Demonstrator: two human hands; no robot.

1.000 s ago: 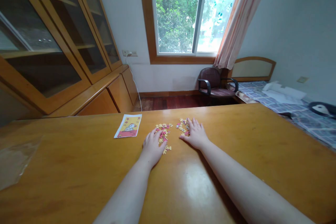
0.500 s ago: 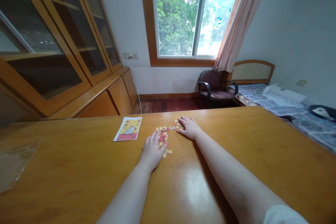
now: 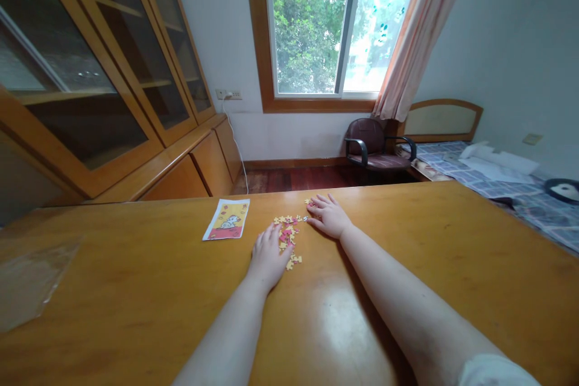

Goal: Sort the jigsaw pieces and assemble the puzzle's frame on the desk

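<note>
A room in a home, a bedroom by the look of it: a bed [image 3: 456, 164] with a checked cover and wooden headboard [image 3: 441, 121] stands along the right wall (white bedding lies on it). A curtain [image 3: 418, 36] hangs at the window [image 3: 332, 18], glass-fronted cabinets [image 3: 90, 78] line the left wall, and jigsaw pieces [image 3: 287, 230] lie loose on the wooden surface [image 3: 136, 289].

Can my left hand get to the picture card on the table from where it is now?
Probably yes. The left hand lies flat at the puzzle pieces, holding nothing, and the picture card lies a little ahead and to its left, with only bare table between them.
</note>
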